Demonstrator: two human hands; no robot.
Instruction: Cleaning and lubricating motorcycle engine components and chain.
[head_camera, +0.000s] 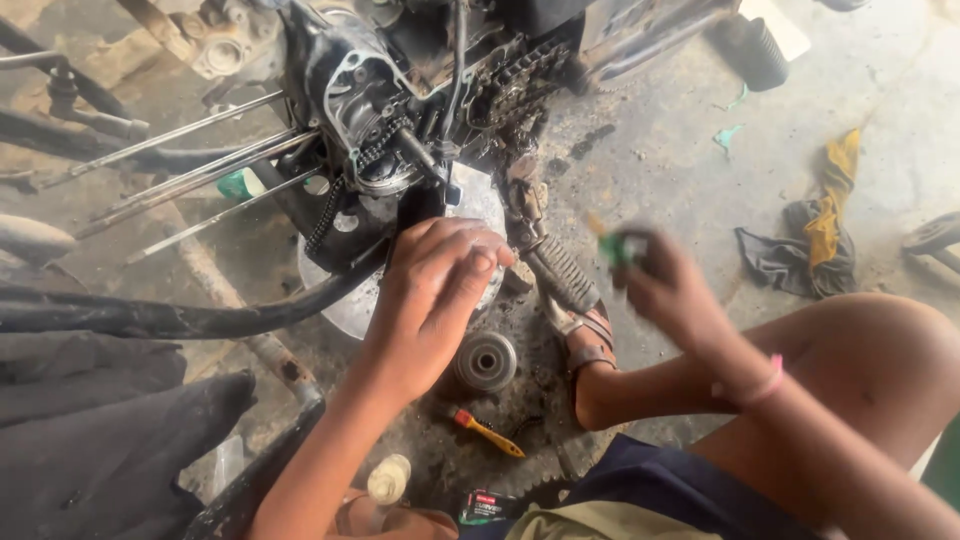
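Round part below engine (screwdriver likely nearer).

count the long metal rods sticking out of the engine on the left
4. The rods fan out leftward from the engine block: one uppermost, two close together in the middle, one lowest. More may be hidden behind the black hose.

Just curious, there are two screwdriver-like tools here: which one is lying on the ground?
The orange-and-yellow screwdriver lies on the dirty floor below the left hand. The green-handled one, blurred, is in the right hand.
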